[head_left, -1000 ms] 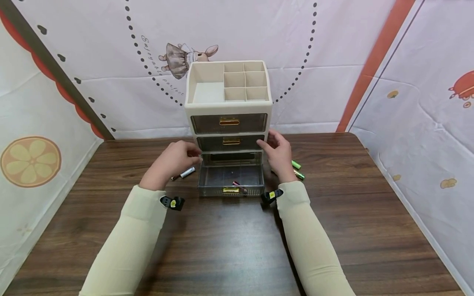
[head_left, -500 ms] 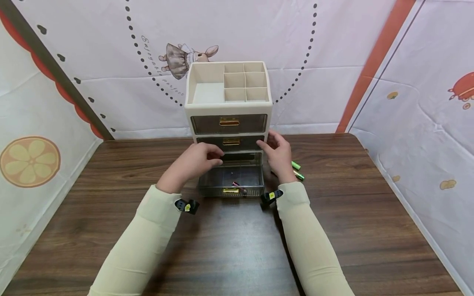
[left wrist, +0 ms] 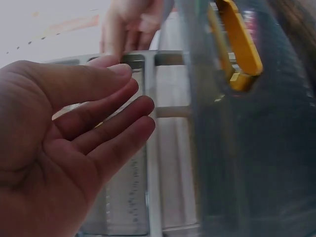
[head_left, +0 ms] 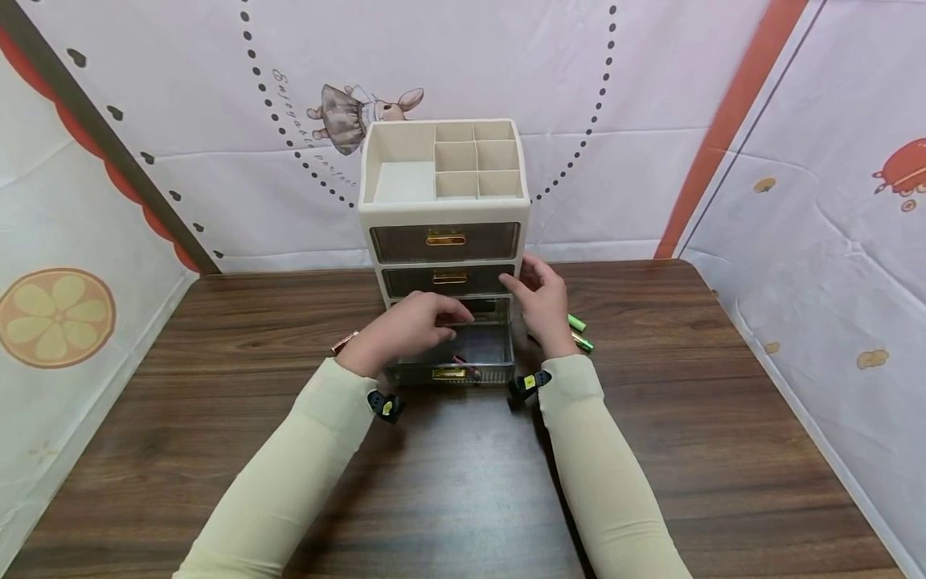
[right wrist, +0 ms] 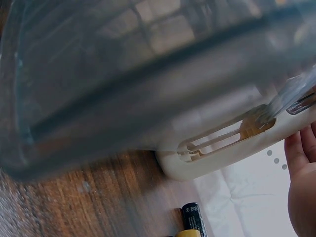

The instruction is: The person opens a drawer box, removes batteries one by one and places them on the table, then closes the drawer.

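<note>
A cream desk organizer (head_left: 444, 212) stands on the table, its bottom clear grey drawer (head_left: 477, 342) pulled out. Over that drawer is my left hand (head_left: 408, 326), fingers loosely bent; in the left wrist view no object shows between thumb and fingers. A small pink stick-like thing (head_left: 463, 363) lies near the drawer's front, by the gold handle (head_left: 449, 374). My right hand (head_left: 544, 310) grips the organizer's right edge, thumb at the front and fingers along the side. The right wrist view shows those fingers (right wrist: 296, 153) against the cream frame.
Two green cylinders (head_left: 581, 342) lie right of the organizer, beside my right wrist. A black-and-yellow battery (right wrist: 192, 217) shows on the table in the right wrist view. A copper-coloured cylinder (head_left: 344, 342) lies left. A printed cloth (head_left: 615, 201) hangs close behind.
My left hand has moved right, from beside the organizer's left edge to over the open drawer. The right hand keeps its place on the organizer.
</note>
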Available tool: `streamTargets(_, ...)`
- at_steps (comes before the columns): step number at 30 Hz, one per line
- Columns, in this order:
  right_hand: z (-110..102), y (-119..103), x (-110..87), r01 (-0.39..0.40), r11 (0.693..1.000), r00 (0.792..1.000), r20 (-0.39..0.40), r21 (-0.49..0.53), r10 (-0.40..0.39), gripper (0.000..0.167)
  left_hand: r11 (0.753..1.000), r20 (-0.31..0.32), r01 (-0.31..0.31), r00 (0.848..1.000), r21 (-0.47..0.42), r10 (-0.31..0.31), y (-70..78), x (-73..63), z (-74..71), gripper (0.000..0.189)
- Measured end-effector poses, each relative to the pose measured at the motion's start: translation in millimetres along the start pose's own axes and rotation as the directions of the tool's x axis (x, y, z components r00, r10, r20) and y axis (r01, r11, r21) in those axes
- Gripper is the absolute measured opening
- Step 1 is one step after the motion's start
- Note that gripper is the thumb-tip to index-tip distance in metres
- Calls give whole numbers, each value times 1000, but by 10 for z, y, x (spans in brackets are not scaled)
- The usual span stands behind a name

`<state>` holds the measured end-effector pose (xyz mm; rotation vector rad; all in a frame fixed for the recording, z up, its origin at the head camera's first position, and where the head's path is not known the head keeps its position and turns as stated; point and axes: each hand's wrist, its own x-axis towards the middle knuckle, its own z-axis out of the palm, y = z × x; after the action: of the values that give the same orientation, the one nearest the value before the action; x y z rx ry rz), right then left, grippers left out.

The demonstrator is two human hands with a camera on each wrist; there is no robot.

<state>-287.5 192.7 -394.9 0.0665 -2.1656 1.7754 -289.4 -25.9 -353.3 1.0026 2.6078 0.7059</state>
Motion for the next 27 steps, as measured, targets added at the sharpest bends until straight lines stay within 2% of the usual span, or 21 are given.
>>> streamTargets(5,6,-3,-1,7,1000,1000,6,6,-7,42,998,61,-41,997,49,38,-25,59,68,32)
streamTargets(11,2,6,-3,6,1000,1000,8,8,-6,42,997,122,-24,992,67,15,-58,143,152,35)
streamTargets(19,-14,18,-3,6,1000,1000,11,15,-6,42,997,253,-36,967,70,17,-105,268,277,32)
streamTargets(27,-5,-11,-4,4,1000,1000,1,10,-4,41,996,296,-17,955,84,-8,-135,337,328,34)
